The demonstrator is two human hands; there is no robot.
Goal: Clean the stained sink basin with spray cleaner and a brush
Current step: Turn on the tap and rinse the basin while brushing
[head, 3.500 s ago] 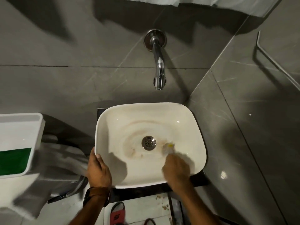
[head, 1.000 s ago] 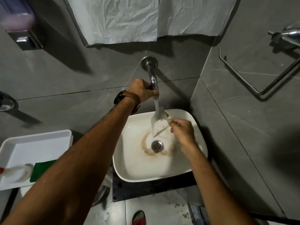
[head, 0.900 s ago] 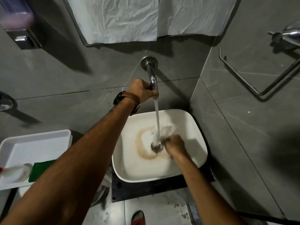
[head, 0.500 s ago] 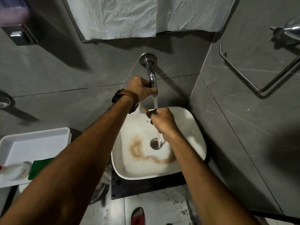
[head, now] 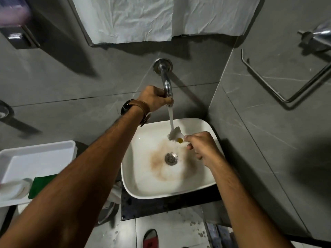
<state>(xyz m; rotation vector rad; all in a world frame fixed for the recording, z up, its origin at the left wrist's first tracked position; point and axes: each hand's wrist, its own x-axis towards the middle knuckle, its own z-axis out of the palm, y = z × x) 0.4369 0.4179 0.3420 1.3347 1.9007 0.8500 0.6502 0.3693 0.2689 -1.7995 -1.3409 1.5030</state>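
Reaching left hand (head: 155,99) clenched on tap (head: 166,81); right hand (head: 202,147) grip closed on brush (head: 176,134) under water.

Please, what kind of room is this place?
Most likely a bathroom or washroom: a white sink under a wall tap with water running, grey tiled walls, and a metal towel rail on the side wall.
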